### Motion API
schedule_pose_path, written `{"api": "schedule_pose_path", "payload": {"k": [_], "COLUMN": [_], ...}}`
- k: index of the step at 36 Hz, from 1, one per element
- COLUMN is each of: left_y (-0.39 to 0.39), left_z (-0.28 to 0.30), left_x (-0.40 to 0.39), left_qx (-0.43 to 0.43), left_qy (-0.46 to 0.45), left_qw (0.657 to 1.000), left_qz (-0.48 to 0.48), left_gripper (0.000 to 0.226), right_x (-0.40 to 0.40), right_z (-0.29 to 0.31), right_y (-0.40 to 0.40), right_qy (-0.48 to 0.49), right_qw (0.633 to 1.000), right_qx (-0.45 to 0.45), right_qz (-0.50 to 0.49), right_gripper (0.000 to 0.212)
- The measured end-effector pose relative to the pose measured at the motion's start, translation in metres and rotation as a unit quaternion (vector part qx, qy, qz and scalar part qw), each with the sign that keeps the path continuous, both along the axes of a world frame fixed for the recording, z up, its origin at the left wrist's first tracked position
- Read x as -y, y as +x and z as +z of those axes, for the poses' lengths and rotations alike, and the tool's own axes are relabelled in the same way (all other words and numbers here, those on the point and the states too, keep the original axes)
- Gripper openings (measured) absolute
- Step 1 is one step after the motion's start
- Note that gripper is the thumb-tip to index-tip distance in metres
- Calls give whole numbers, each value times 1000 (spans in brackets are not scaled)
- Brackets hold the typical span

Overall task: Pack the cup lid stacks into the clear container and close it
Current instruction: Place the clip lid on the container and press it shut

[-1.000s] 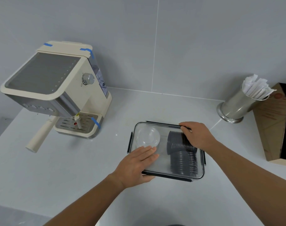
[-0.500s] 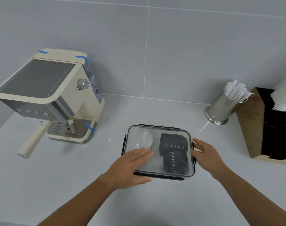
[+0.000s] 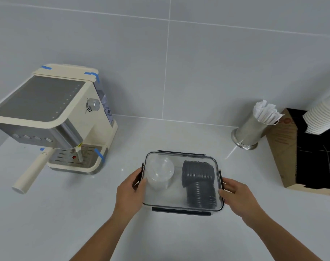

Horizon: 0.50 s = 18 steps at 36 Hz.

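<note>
The clear container [image 3: 181, 203] sits on the white counter in front of me with its transparent lid on top and dark latches along the edges. Inside lie a stack of clear dome lids [image 3: 160, 172] on the left and two stacks of dark grey lids [image 3: 199, 183] on the right. My left hand [image 3: 130, 193] grips the container's left side at the side latch. My right hand [image 3: 239, 196] holds the right side at the opposite latch.
A cream espresso machine [image 3: 53, 117] stands at the left, its portafilter handle [image 3: 32, 172] sticking out toward me. At the back right are a steel cup of wrapped straws [image 3: 252, 129] and a cardboard box [image 3: 284, 147] with white paper cups [image 3: 320, 117].
My left hand slid off the lid top to the container's left side. My right hand moved from the far right corner down to the right side. The view tilted up.
</note>
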State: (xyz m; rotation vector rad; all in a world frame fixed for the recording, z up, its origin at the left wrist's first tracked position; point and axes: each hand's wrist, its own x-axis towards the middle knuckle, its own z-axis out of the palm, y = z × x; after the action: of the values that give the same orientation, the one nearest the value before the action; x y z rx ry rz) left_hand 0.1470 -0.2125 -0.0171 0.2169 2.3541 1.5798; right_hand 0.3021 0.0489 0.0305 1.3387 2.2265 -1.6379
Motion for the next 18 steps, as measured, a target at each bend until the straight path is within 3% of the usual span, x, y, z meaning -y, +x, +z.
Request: {"api": "schedule_pose_path", "payload": {"k": [18], "left_y": [-8], "left_z": [5], "left_x": [-9], "left_qx": [89], "left_qy": [50], "left_qw": [993], "left_qz": [60], "left_gripper": [33], "right_x": [2], "right_z": [2], "right_y": [-9], "right_qy": [-22], "right_qw": [998], "right_qx": [-7], "right_qz": [-66], "right_gripper": [44]}}
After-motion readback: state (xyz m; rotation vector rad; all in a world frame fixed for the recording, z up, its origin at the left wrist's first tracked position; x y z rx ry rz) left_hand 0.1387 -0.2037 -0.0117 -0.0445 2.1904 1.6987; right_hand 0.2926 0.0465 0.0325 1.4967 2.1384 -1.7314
